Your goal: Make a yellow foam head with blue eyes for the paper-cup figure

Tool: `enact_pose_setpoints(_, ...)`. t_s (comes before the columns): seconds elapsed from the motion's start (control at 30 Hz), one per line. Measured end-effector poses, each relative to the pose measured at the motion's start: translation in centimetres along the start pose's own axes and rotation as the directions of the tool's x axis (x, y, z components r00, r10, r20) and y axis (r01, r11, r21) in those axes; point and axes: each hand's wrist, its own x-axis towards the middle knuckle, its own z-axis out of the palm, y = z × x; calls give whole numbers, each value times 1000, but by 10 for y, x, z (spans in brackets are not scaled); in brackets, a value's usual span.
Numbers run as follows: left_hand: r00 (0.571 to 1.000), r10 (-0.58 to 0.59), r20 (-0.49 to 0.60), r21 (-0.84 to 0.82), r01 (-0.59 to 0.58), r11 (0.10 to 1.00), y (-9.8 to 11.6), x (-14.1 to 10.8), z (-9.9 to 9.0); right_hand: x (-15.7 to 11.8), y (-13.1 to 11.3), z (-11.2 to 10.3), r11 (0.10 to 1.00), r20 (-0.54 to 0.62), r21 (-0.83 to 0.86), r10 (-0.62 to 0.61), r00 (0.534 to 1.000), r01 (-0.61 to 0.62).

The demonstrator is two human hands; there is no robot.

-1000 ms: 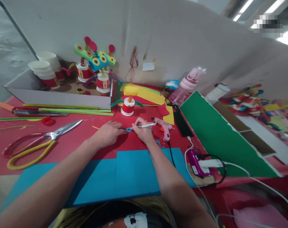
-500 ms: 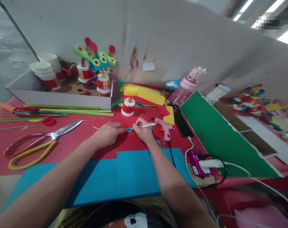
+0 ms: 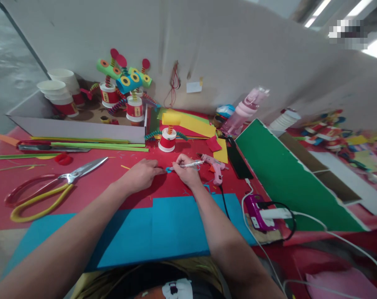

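Observation:
A small blue paper piece (image 3: 168, 170) lies on the red table between my hands. My left hand (image 3: 142, 174) rests palm down beside it, the index finger stretched out to its left edge. My right hand (image 3: 188, 171) is closed on a white pen (image 3: 192, 164), whose tip end is at the piece's right side. Just beyond them stands a red and white paper cup figure (image 3: 167, 140) with green coiled arms and a yellow tube on top. To the right of my right hand lies a pink glue gun (image 3: 217, 169).
Large scissors (image 3: 70, 177) lie at the left. Blue paper (image 3: 176, 232) covers the front edge. Behind are a tray (image 3: 82, 129) with cup figures and a pink bottle (image 3: 245, 109). A phone (image 3: 241, 162), purple socket (image 3: 259, 212) and green board (image 3: 288, 182) sit right.
The pen in my right hand has tilted slightly at its far end. The hands have otherwise barely moved, and the view has shifted a little.

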Motion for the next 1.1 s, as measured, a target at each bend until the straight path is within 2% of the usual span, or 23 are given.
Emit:
enact_pose_setpoints(0.67, 1000, -6, -7, 25, 6, 1000, 1, -1, -1, 0, 0, -1, 999, 20, 47, 17, 1000, -18)
enact_pose_setpoints(1.1, 1000, -4, 6, 21, 4, 1000, 1, -1, -2, 0, 0, -3, 1000, 30, -1, -7, 1000, 7)
